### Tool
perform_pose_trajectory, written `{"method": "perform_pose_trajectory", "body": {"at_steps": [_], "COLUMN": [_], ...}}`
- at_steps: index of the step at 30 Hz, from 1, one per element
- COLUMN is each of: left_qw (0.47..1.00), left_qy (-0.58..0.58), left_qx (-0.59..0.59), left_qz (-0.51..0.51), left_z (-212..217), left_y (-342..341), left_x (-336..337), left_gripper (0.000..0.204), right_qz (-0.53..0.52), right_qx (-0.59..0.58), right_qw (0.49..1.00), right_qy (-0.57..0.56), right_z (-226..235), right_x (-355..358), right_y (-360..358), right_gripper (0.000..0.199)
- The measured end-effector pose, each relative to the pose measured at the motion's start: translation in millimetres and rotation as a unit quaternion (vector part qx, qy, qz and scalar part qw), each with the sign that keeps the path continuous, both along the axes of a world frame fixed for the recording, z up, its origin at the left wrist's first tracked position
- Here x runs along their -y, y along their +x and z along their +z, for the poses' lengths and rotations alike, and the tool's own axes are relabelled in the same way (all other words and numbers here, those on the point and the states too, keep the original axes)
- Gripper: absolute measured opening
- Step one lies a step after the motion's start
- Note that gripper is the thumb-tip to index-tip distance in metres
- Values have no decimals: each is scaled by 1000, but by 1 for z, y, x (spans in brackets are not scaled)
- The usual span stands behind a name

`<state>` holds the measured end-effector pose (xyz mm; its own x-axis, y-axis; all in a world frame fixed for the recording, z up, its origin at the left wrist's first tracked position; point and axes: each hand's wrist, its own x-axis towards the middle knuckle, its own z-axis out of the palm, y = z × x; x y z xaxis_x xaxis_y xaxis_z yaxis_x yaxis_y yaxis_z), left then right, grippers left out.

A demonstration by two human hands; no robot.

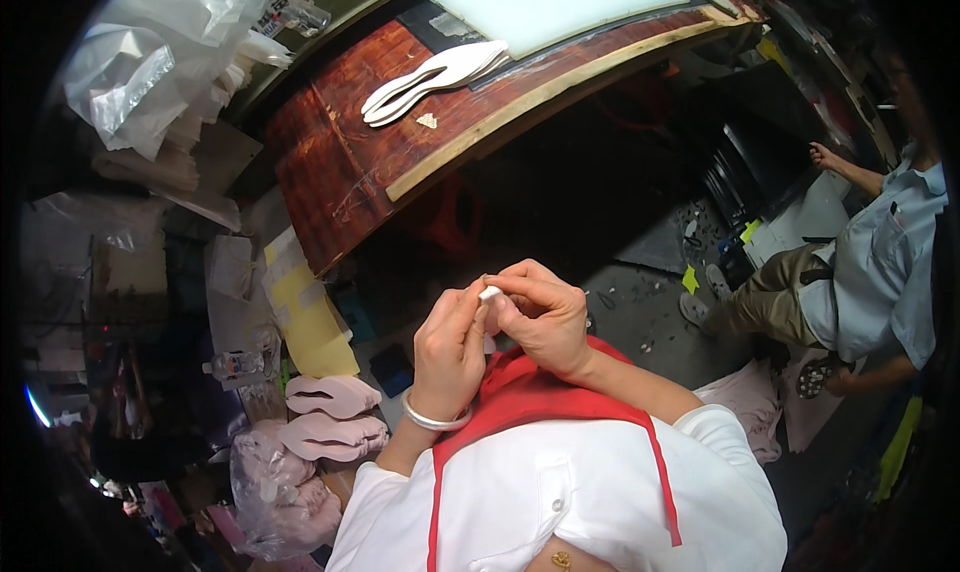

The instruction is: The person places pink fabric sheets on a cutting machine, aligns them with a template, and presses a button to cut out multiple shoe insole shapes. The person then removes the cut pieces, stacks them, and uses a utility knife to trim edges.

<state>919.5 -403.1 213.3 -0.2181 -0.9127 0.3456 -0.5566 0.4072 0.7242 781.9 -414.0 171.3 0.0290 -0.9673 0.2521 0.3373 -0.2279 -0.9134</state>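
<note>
Both my hands meet in front of my red apron (545,397), pinching a small white piece (490,293) at the fingertips. My left hand (446,337) is closed on it from the left and wears a silver bangle at the wrist. My right hand (548,322) grips it from the right, thumb and fingers pressed together. Something pale pink shows between the palms below; most of it is hidden by the fingers. On the reddish wooden table (345,137) ahead lies a stack of white shoe-upper-shaped cutouts (440,77), apart from my hands.
A white board (560,7) lies on the table's far part. Pale pink cutout stacks (335,437) and a filled clear plastic bag (280,502) are at left, near a plastic bottle (235,366) and yellow sheet (308,312). Another person (860,282) is at right; scraps dot the floor.
</note>
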Motion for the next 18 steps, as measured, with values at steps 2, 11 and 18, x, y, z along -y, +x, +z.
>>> {"method": "perform_pose_trajectory", "body": {"at_steps": [2,11,18], "left_qw": [1000,999,999], "left_qy": [-8,-33,-26], "left_qx": [0,2,-2], "left_qz": [-1,-6,-24], "left_z": [1,3,5], "left_y": [-5,-30,-49], "left_x": [0,-1,-5], "left_gripper": [26,24,24], "right_qz": [-6,-22,-37], "right_qx": [-5,-14,14], "right_qw": [1000,999,999], "right_qy": [-18,-29,-34], "right_z": [1,3,6], "right_x": [0,-5,-12], "right_y": [-5,-28,-46], "right_gripper": [21,23,22]}}
